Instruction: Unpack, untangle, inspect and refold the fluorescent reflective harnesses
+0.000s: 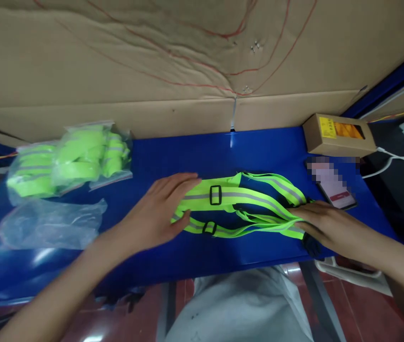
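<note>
A neon-yellow reflective strap vest point(258, 195) with grey stripes and black buckles lies stretched sideways on the blue table point(187, 156). My left hand point(164, 206) rests over its left end, fingers stretched out and thumb apart. At the other end, the straps bunch together at my right hand point(310, 216), which is closed on them; its fingertips are hidden among the straps. A black clip point(311, 244) hangs by the table's front edge, just below my right hand.
Clear bags of folded neon straps point(80, 154) lie at the back left. In front of them is a transparent plastic bag point(54, 224). A cardboard box point(339, 135) and a phone point(332, 183) sit at the right. Cardboard point(173, 61) with red wires stands behind the table.
</note>
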A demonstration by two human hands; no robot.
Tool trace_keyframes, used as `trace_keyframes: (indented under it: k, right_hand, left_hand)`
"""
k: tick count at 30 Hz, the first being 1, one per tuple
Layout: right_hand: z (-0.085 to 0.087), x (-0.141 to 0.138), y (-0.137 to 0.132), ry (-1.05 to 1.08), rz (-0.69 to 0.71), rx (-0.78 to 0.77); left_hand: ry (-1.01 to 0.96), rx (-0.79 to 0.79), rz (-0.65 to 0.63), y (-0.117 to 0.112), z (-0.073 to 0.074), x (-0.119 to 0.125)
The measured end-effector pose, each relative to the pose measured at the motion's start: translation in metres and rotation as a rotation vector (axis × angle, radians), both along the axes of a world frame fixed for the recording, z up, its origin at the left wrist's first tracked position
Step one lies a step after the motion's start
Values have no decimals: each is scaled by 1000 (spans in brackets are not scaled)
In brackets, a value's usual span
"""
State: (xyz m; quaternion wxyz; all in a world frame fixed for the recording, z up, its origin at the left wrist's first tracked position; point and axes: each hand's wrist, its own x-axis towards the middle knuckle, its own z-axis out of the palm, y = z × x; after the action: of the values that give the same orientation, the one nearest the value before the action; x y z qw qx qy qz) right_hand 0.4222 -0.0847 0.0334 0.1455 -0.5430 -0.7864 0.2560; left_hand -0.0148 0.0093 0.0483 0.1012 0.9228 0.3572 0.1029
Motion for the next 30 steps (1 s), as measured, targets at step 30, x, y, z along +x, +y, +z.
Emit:
trace_keyframes:
  k: [30]
  right_hand:
    - [-20,-6,-67,-125,-129,185]
  left_hand:
    - [82,146,309,22,-46,-61]
